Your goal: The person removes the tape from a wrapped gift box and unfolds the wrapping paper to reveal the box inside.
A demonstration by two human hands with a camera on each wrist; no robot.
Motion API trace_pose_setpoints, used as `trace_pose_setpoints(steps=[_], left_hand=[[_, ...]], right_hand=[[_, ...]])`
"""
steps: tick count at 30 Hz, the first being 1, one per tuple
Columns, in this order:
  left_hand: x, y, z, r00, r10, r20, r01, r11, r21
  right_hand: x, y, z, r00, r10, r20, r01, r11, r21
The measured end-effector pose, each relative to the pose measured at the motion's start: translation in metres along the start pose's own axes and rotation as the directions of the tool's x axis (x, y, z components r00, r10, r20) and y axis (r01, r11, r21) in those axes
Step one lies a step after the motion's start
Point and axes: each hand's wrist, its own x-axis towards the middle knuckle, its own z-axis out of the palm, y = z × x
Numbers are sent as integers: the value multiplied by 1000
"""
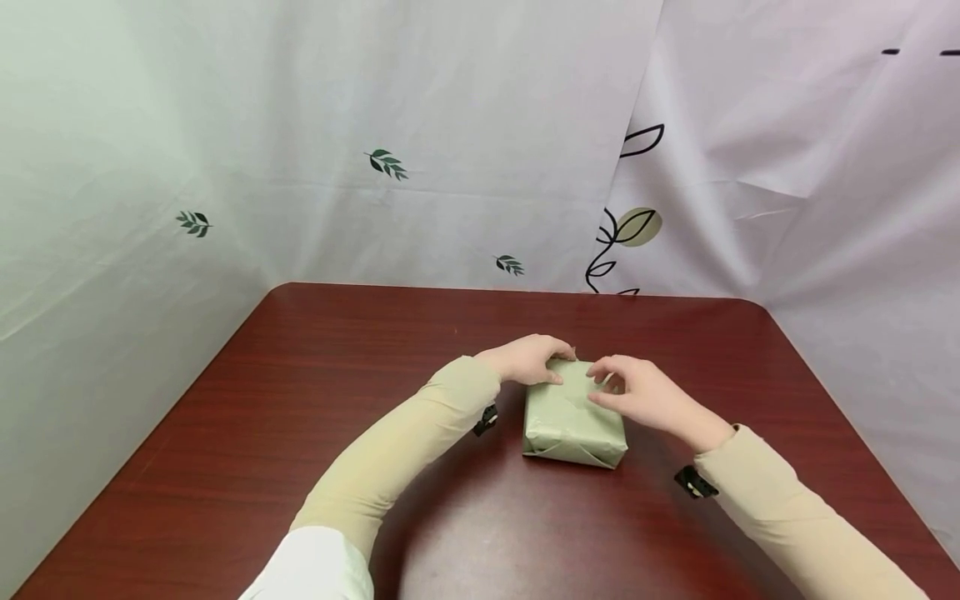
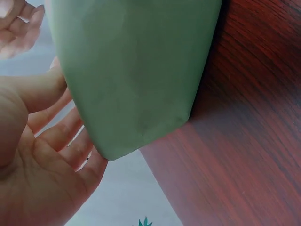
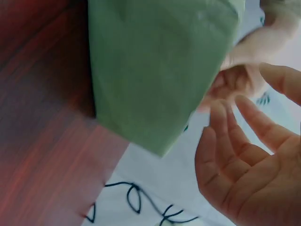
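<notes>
While left hand [image 1: 523, 360] touches it, green package [image 1: 572, 422] lies below right hand [image 1: 643, 393].

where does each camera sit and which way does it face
Head: on the head, facing forward and down at a green package on the table; sleeves, left hand and right hand show.
Left wrist: worn there, facing the package close up; left hand at lower left, right hand top left.
Right wrist: worn there, facing the package; right hand at right, left hand beyond.
Both wrist views share the package, table and white backdrop.
</notes>
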Motion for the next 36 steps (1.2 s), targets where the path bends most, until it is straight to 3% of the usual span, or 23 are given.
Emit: trace_pose_setpoints(steps=[6, 13, 23, 36], left_hand=[[-1, 2, 0, 1000, -13, 5, 12, 1000, 16], [0, 4, 2, 1000, -27, 1, 27, 999, 34], [0, 2, 4, 999, -35, -10, 35, 999, 0], [0, 2, 5, 999, -30, -14, 30, 999, -12]], right_hand=[[-2, -13, 11, 994, -104, 17, 105, 979, -172], [-1, -17, 23, 995, -95, -17, 87, 958, -273], [0, -18, 26, 995, -79, -56, 61, 959, -277], [2, -15, 27, 997, -47, -55, 32, 971, -238]])
